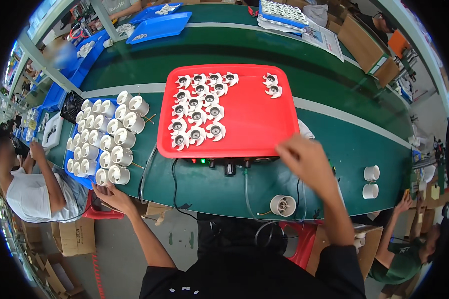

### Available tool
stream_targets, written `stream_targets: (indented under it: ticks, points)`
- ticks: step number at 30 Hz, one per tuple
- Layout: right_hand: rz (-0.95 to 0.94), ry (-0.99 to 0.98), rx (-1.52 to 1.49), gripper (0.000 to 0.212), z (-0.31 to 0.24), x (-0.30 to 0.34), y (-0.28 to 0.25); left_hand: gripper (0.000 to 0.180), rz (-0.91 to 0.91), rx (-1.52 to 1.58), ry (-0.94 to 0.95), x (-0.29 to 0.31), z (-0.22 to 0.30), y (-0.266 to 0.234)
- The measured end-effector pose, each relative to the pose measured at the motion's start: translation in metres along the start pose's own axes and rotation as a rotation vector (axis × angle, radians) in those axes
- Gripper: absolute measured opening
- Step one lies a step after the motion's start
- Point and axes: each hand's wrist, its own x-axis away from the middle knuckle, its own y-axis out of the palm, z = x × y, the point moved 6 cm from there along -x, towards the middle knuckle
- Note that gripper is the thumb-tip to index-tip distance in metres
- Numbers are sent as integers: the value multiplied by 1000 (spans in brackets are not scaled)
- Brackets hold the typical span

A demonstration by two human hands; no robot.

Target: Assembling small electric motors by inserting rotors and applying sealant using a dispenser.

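My left hand [114, 196] is at the front corner of a blue tray [87, 180], its fingers closed round the base of a white plastic cup [118, 174]. Several similar white cups [104, 123] lie on their sides in rows there. My right hand [304, 158] hovers by the front right corner of a red tray [254, 122], fingers curled together; whatever they may hold is hidden. White fan impellers [195, 134] with dark round hubs sit grouped on the red tray's left half, and two more impellers [273, 90] lie at its far right.
Under the red tray is a dark box with knobs [229, 168], with cables and a clear tube. One white cup [283, 205] stands at the front edge; two white cups [370, 182] sit farther right. Blue trays [159, 27] and a cardboard box [366, 47] lie beyond. People work on both sides.
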Motion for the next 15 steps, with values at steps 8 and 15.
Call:
stream_targets:
  ticks: [8, 15]
  points:
    - [109, -312, 756, 7, 62, -107, 27, 37, -99, 175, 118, 104, 93, -9]
    - [45, -319, 1024, 3, 59, -114, 64, 61, -1296, 460, 410, 273, 225, 9]
